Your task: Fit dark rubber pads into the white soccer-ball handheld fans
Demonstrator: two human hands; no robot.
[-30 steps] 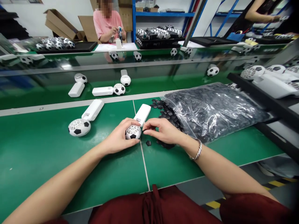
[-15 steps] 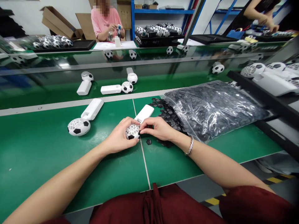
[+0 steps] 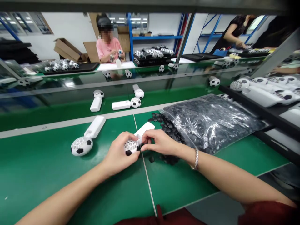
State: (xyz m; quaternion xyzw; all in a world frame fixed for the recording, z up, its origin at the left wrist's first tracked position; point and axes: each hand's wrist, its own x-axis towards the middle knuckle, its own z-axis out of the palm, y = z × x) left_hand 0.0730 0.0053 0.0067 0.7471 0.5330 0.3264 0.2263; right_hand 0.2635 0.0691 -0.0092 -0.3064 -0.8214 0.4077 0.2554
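My left hand [image 3: 120,152] is wrapped around the ball-shaped head of a white handheld fan [image 3: 130,146], patterned like a football with a lattice grille and black patches. Its white handle [image 3: 145,128] points away to the upper right, on the green bench. At the right side of the ball, my right hand [image 3: 157,142] has thumb and forefinger pinched on a small black pentagon piece [image 3: 141,145], mostly covered by the fingertips. Just below, one loose black pentagon [image 3: 151,159] lies on the bench. Many more black pieces [image 3: 172,130] are heaped beyond my right hand.
A clear plastic bag [image 3: 213,120] full of black pieces lies open to the right. Another football fan [image 3: 82,146] rests at left. Several fans lie on the belt [image 3: 77,117] behind. A black tray [image 3: 276,115] of fans juts in at right. Co-workers sit across.
The view has tilted up, so everything sits lower in the picture. The ball has turned slightly in my left hand, and my right fingertips stay at its right side.
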